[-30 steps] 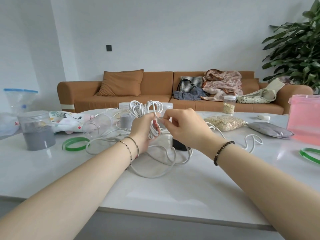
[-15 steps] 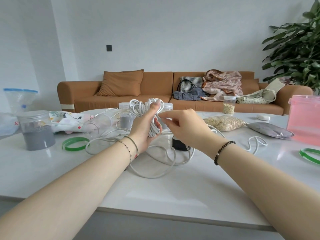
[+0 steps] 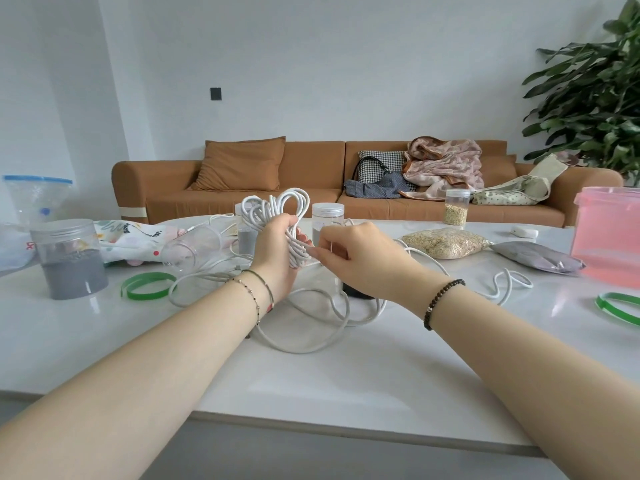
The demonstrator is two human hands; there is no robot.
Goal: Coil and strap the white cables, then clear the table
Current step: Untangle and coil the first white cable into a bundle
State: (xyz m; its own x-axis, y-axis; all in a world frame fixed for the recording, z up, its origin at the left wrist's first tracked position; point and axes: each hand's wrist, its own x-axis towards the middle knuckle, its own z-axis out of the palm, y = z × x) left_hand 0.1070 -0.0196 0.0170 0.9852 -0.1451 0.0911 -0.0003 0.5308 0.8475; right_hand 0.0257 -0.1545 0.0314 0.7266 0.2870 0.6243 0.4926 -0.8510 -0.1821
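Gripping the white cable coil (image 3: 277, 216), left hand (image 3: 277, 251); right hand (image 3: 356, 254) fingers pinch its strand.

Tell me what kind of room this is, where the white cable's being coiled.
Most likely a home living room: a long brown sofa with a crumpled blanket on it, a big leafy plant beside it, and a white table holding plastic jars.

Glossy white table (image 3: 346, 382), matt smooth cable coil (image 3: 277, 209), clear plastic jar (image 3: 69, 258).
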